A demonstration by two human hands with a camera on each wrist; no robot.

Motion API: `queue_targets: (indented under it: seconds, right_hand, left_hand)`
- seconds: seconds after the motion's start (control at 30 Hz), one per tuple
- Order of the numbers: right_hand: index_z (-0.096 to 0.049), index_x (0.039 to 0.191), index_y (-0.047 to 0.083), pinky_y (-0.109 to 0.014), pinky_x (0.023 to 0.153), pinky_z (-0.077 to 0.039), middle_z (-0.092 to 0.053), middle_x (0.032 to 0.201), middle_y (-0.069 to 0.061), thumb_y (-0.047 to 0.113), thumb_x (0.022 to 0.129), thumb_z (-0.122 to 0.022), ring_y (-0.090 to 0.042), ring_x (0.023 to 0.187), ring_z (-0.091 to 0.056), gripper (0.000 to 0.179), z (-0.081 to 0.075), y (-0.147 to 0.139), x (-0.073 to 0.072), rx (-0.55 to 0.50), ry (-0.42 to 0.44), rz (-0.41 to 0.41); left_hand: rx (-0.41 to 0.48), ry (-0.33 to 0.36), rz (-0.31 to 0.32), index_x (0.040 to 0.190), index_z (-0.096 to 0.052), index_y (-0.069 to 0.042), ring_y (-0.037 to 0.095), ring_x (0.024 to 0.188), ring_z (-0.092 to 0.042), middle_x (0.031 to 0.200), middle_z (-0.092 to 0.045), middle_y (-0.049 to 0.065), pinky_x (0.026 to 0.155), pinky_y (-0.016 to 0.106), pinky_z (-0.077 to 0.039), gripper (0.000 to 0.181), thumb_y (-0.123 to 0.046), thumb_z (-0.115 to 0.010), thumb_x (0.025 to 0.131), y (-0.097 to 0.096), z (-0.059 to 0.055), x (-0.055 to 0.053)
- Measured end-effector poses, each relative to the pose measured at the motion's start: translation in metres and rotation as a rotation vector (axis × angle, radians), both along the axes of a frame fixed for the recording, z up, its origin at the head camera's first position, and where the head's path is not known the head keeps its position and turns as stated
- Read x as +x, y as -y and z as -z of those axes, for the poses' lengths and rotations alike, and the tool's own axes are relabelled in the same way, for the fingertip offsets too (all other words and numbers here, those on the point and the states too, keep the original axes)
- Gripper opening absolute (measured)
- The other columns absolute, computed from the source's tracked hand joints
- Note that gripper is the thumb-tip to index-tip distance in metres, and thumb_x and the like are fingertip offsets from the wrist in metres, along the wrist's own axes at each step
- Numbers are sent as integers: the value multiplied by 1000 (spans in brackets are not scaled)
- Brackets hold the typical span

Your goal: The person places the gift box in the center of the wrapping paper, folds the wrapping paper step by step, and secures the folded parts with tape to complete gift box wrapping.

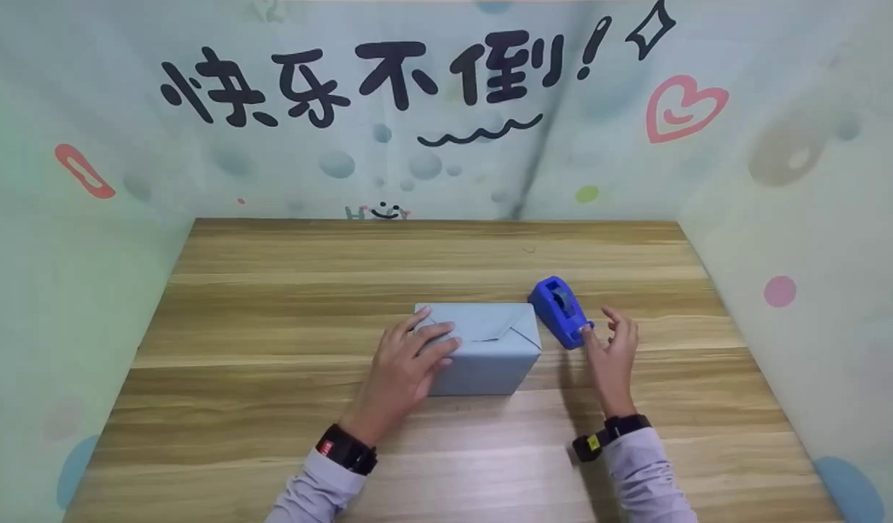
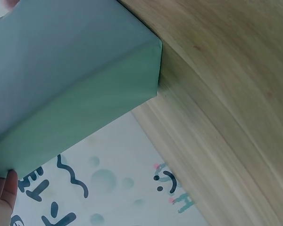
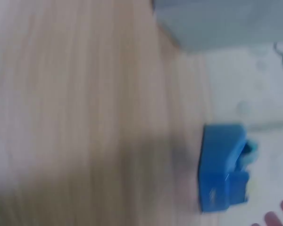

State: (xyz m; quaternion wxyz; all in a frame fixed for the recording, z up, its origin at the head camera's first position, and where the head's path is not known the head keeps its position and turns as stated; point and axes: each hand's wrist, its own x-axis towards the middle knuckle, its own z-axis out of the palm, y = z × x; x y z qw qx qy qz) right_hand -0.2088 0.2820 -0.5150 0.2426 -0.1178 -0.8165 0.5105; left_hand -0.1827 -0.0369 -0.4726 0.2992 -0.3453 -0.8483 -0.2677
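A box wrapped in light blue paper [image 1: 482, 374] sits on the wooden table, with folded paper flaps on its top. My left hand [image 1: 402, 359] rests on the box's left part, its spread fingers lying over the top. In the left wrist view, fingertips [image 2: 9, 188] touch the edge of the wrapped box [image 2: 75, 61]. Right of the box stands a blue tape dispenser [image 1: 559, 312] with a roll of tape in it. My right hand [image 1: 615, 359] is at the dispenser's front end, thumb and fingers apart. The right wrist view is blurred; fingertips [image 3: 273, 219] show beside the dispenser [image 3: 217, 169].
The wooden table [image 1: 264, 436] reaches back to a printed backdrop [image 1: 272, 167] with dark lettering. Similar printed panels rise along the left and right sides of the table.
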Motion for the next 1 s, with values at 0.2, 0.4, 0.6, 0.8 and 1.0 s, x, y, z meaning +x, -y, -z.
queue_targets:
  seconds: [0.2, 0.4, 0.6, 0.8, 1.0]
  right_hand:
    - [-53, 122, -4, -51, 106, -24, -37, 130, -22, 12, 84, -63, -39, 125, -29, 43, 9, -14, -14, 116, 205, -30]
    - [-59, 117, -2, -53, 103, -26, -36, 134, -23, 20, 84, -66, -42, 125, -30, 40, 4, -17, -21, 209, 307, -67]
    - [-61, 109, -3, -52, 102, -27, -40, 131, -24, 19, 83, -67, -43, 121, -31, 35, 0, -16, -23, 241, 321, -88]
    - [-58, 103, -8, -54, 97, -29, -45, 126, -27, 8, 83, -66, -44, 116, -34, 27, 1, -10, -25, 322, 253, -105]
    - [-55, 100, -6, -56, 91, -30, -48, 119, -25, 3, 83, -64, -42, 111, -37, 21, 1, -5, -27, 407, 220, -105]
  left_hand:
    - [17, 50, 7, 118, -62, -24, 27, 131, -41, 127, -57, -4, 103, 50, -36, 26, -26, -54, 93, -1, 1, 0]
    - [16, 49, -5, 117, -62, -24, 26, 131, -41, 127, -57, -5, 102, 48, -38, 26, -25, -57, 92, 0, 0, 1]
    - [27, 45, -6, 116, -63, -25, 26, 131, -41, 126, -57, -5, 103, 49, -37, 26, -24, -60, 90, 0, 0, 1]
    - [33, 21, -1, 116, -63, -24, 26, 130, -42, 125, -58, -4, 102, 51, -37, 26, -23, -61, 89, 0, 1, 0]
    - [42, 5, 5, 114, -63, -23, 27, 129, -44, 124, -59, -4, 105, 47, -36, 26, -23, -61, 89, 0, 2, -1]
